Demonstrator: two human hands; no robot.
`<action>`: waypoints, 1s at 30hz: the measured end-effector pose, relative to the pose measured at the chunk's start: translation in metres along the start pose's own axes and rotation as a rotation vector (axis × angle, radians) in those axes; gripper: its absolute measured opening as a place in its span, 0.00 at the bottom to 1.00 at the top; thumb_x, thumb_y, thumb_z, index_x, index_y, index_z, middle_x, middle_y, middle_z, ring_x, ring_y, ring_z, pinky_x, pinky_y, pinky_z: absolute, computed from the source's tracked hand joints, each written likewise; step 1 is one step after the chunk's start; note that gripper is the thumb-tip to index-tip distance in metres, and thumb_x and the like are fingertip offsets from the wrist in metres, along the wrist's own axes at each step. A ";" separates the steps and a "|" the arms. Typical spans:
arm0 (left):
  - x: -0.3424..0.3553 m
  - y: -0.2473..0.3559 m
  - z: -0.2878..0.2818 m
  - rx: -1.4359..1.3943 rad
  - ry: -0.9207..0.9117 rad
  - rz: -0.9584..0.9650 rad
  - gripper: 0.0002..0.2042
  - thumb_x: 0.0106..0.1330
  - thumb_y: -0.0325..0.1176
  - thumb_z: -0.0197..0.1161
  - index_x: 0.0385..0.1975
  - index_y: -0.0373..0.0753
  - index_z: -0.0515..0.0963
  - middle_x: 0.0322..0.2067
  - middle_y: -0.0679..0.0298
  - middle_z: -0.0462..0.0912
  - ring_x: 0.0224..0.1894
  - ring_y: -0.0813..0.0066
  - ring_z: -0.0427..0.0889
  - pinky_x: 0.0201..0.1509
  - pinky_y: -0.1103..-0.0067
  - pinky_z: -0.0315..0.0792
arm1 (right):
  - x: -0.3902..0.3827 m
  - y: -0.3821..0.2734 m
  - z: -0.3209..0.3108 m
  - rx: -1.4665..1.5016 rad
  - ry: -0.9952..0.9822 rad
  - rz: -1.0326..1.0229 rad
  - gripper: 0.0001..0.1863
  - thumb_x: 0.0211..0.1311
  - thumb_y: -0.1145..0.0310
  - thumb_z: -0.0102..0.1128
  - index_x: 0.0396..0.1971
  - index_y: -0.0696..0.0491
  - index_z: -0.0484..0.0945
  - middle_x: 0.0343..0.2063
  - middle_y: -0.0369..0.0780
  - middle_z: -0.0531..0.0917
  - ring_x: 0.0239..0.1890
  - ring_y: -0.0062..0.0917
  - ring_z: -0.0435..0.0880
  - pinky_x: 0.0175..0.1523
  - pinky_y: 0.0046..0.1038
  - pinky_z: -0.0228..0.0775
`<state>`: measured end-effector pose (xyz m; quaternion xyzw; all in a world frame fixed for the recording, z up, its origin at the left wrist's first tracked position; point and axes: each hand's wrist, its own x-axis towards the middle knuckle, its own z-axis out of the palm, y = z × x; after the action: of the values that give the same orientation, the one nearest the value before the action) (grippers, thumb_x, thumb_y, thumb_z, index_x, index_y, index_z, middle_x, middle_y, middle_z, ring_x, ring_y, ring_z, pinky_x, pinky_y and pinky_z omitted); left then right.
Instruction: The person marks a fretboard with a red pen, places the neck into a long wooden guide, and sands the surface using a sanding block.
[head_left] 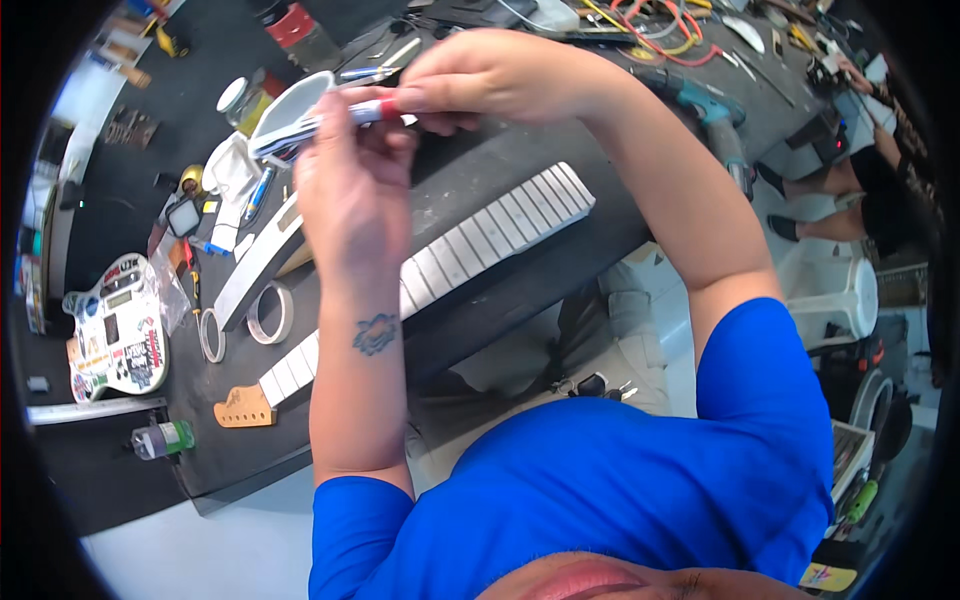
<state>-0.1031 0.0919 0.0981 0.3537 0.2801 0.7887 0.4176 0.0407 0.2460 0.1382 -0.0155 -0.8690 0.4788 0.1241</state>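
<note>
Clearly, in the head view, the only one, both hands are up over the far part of the dark bench (475, 160), and the marker (366, 111) is between them. It is a slim, short-looking thing with a pale barrel, some dark and bluish marking along it, and a bright red end (389, 107) that points toward the right hand (468, 90). It lies nearly level, well above the bench top. I see the left hand (352, 185) pinching the barrel between thumb and fingers, while the right thumb and forefinger pinch the red end. The right hand's other fingers are partly hidden, and I cannot tell whether they touch the marker.

Just behind the left hand is a white container (308, 97); slim white and blue things (288, 138) show near its lower rim, though I cannot tell whether they lie in it or in the hand. Nearer the body, a guitar neck (490, 228) lies slantwise under the left forearm, its face pale and crossed by dark lines, its headstock (246, 406) bare wood. Two tape rolls (270, 313) sit beside it.
</note>
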 end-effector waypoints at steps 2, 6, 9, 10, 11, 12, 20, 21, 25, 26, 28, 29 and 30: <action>-0.003 0.010 0.000 0.049 0.092 0.073 0.21 0.84 0.44 0.51 0.45 0.29 0.79 0.42 0.53 0.86 0.38 0.73 0.81 0.48 0.75 0.79 | 0.005 0.005 0.000 -0.386 0.139 -0.250 0.23 0.75 0.48 0.57 0.35 0.56 0.85 0.26 0.37 0.82 0.32 0.23 0.80 0.40 0.28 0.70; 0.019 0.066 -0.056 0.061 0.199 0.265 0.18 0.83 0.41 0.52 0.42 0.29 0.78 0.40 0.50 0.84 0.34 0.71 0.77 0.39 0.76 0.74 | -0.002 0.026 -0.017 -0.618 0.368 -0.383 0.19 0.77 0.58 0.57 0.36 0.60 0.82 0.31 0.50 0.85 0.37 0.47 0.85 0.45 0.41 0.76; 0.011 0.043 -0.029 0.253 0.104 0.174 0.11 0.80 0.35 0.59 0.49 0.33 0.77 0.44 0.49 0.84 0.35 0.74 0.79 0.40 0.80 0.78 | -0.013 0.030 -0.042 -0.697 0.533 -0.277 0.22 0.76 0.54 0.55 0.33 0.61 0.82 0.34 0.54 0.85 0.41 0.52 0.84 0.50 0.46 0.75; 0.004 0.026 -0.017 0.364 0.057 0.156 0.10 0.80 0.33 0.59 0.50 0.33 0.77 0.45 0.48 0.85 0.37 0.74 0.81 0.41 0.81 0.78 | -0.010 0.038 -0.037 -0.677 0.535 -0.260 0.22 0.76 0.54 0.55 0.35 0.60 0.83 0.35 0.54 0.86 0.43 0.52 0.85 0.51 0.46 0.75; -0.002 0.009 -0.007 0.471 0.007 0.137 0.09 0.79 0.31 0.59 0.51 0.33 0.76 0.47 0.48 0.85 0.39 0.73 0.82 0.43 0.81 0.79 | -0.008 0.046 -0.031 -0.661 0.536 -0.242 0.23 0.76 0.54 0.54 0.36 0.60 0.84 0.36 0.55 0.86 0.44 0.52 0.85 0.51 0.46 0.76; -0.007 -0.003 0.001 0.499 -0.033 0.027 0.09 0.78 0.28 0.59 0.52 0.32 0.75 0.47 0.47 0.85 0.40 0.73 0.84 0.44 0.80 0.79 | -0.006 0.053 -0.028 -0.644 0.553 -0.237 0.23 0.76 0.54 0.54 0.36 0.60 0.84 0.36 0.55 0.86 0.44 0.52 0.85 0.51 0.46 0.76; -0.041 -0.050 0.012 0.915 -0.552 0.145 0.14 0.60 0.16 0.62 0.46 0.27 0.74 0.42 0.47 0.81 0.39 0.70 0.84 0.47 0.76 0.81 | -0.001 0.080 -0.026 -0.673 0.437 -0.100 0.25 0.74 0.52 0.55 0.37 0.63 0.87 0.37 0.58 0.87 0.46 0.53 0.87 0.54 0.46 0.77; -0.039 -0.048 0.009 0.998 -0.596 0.197 0.13 0.59 0.16 0.63 0.44 0.27 0.75 0.41 0.47 0.81 0.38 0.70 0.83 0.47 0.76 0.82 | 0.002 0.080 -0.027 -0.680 0.439 -0.126 0.26 0.74 0.53 0.55 0.36 0.64 0.87 0.37 0.59 0.87 0.46 0.53 0.87 0.54 0.46 0.77; -0.046 -0.053 0.016 0.875 -0.501 0.115 0.13 0.56 0.17 0.63 0.42 0.26 0.76 0.40 0.48 0.81 0.37 0.71 0.82 0.46 0.77 0.82 | -0.006 0.064 -0.025 -0.656 0.415 0.023 0.26 0.74 0.53 0.55 0.37 0.65 0.87 0.35 0.59 0.87 0.44 0.53 0.88 0.52 0.46 0.78; -0.047 -0.055 0.017 0.890 -0.514 0.118 0.12 0.56 0.17 0.63 0.41 0.26 0.76 0.39 0.48 0.81 0.36 0.71 0.82 0.44 0.78 0.81 | -0.008 0.066 -0.028 -0.668 0.386 -0.012 0.26 0.74 0.53 0.55 0.37 0.65 0.87 0.34 0.58 0.87 0.42 0.52 0.88 0.51 0.46 0.78; -0.049 -0.058 0.019 0.924 -0.516 0.135 0.12 0.55 0.18 0.64 0.41 0.27 0.77 0.37 0.48 0.82 0.35 0.70 0.83 0.41 0.79 0.79 | -0.009 0.063 -0.026 -0.660 0.394 0.020 0.26 0.74 0.53 0.55 0.37 0.65 0.88 0.34 0.58 0.87 0.42 0.52 0.88 0.51 0.46 0.78; -0.048 -0.057 0.016 0.924 -0.518 0.131 0.12 0.55 0.18 0.64 0.41 0.27 0.77 0.37 0.48 0.82 0.35 0.70 0.83 0.41 0.79 0.79 | -0.013 0.053 -0.023 -0.658 0.389 0.041 0.26 0.74 0.53 0.55 0.37 0.65 0.88 0.33 0.58 0.88 0.42 0.51 0.88 0.51 0.46 0.79; -0.046 -0.054 0.012 0.975 -0.556 0.193 0.12 0.54 0.18 0.64 0.40 0.28 0.77 0.36 0.49 0.82 0.35 0.69 0.83 0.41 0.78 0.79 | -0.029 0.046 -0.027 -0.582 0.330 0.019 0.26 0.74 0.53 0.56 0.37 0.65 0.88 0.34 0.57 0.88 0.42 0.51 0.89 0.51 0.45 0.79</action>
<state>-0.0500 0.0816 0.0504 0.7239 0.4578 0.4799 0.1901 0.0710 0.2895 0.1075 -0.1360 -0.9373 0.2025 0.2490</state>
